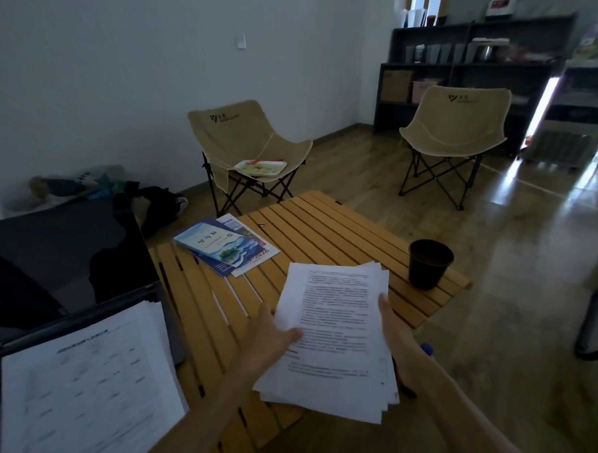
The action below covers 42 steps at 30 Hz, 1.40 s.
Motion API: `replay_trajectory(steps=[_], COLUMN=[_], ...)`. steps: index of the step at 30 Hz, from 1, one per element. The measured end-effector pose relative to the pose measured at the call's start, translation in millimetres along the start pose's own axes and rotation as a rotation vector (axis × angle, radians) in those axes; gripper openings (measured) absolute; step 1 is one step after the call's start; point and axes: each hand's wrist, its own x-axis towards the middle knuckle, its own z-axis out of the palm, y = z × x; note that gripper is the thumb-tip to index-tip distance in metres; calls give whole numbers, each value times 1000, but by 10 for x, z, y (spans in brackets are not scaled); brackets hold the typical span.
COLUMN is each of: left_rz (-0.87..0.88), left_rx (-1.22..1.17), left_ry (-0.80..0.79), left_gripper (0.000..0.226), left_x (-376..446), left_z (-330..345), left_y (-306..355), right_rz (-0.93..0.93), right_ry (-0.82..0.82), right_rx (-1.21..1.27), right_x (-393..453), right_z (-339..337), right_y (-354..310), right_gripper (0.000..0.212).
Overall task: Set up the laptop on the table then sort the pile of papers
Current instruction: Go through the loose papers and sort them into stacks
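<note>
A loose stack of printed white papers (337, 330) is held above the near part of the slatted wooden table (325, 227). My left hand (269, 331) grips its left edge, thumb on top of the top sheet. My right hand (394, 336) holds the right edge, fingers under the stack. The open laptop (70, 250) stands at the table's left end with its screen dark. A second pile of printed sheets (88, 381) lies on the laptop's keyboard area.
Colourful booklets (225, 245) lie at the table's far left. A black cup (429, 263) stands near the right edge. Two beige folding chairs (249, 149) (456, 127) stand beyond the table, and a tray rests on the left chair's seat. Dark shelves line the back right.
</note>
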Motion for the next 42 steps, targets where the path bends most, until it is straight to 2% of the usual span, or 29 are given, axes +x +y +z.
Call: replay_trajectory(steps=[3, 5, 6, 7, 10, 12, 15, 17, 20, 27, 29, 36, 39, 42], left_rz=[21, 33, 32, 14, -9, 113, 319, 377, 396, 435, 433, 371, 369, 350], left_rx=[239, 337, 306, 176, -504, -703, -647, -637, -620, -582, -578, -567, -584, -626], left_ry=[129, 207, 211, 179, -62, -129, 25, 80, 106, 162, 145, 131, 206, 259], left_gripper=[55, 54, 54, 55, 46, 36, 44, 46, 47, 29, 32, 44, 40, 33], left_x=[0, 30, 51, 73, 61, -8, -123, -178, -245, -253, -211, -218, -275, -446], left_z=[156, 158, 107, 18, -343, -521, -697, -806, -931, -1047, -1022, -772, -751, -964], left_y=[33, 3, -9, -7, 137, 276, 460, 513, 466, 342, 319, 139, 188, 229], right_rz=[-89, -142, -169, -201, -312, -389, -495, -552, -591, -620, -634, -427, -448, -448], right_ry=[-113, -126, -135, -147, -222, -206, -126, -124, -151, -217, -231, -158, -70, -52], right_rx=[-157, -167, -120, -61, 13, -29, -101, -93, -98, -153, -159, -222, -232, -260], right_x=[-2, -16, -52, -64, -103, -166, -272, -328, -365, -366, -328, -180, -151, -276], right_z=[26, 57, 75, 76, 78, 152, 323, 410, 462, 492, 492, 513, 576, 684], right_y=[82, 91, 55, 13, -172, -329, -589, -703, -735, -727, -714, -240, -199, -376], right_gripper=[19, 35, 41, 46, 44, 36, 24, 22, 28, 23, 25, 33, 23, 29])
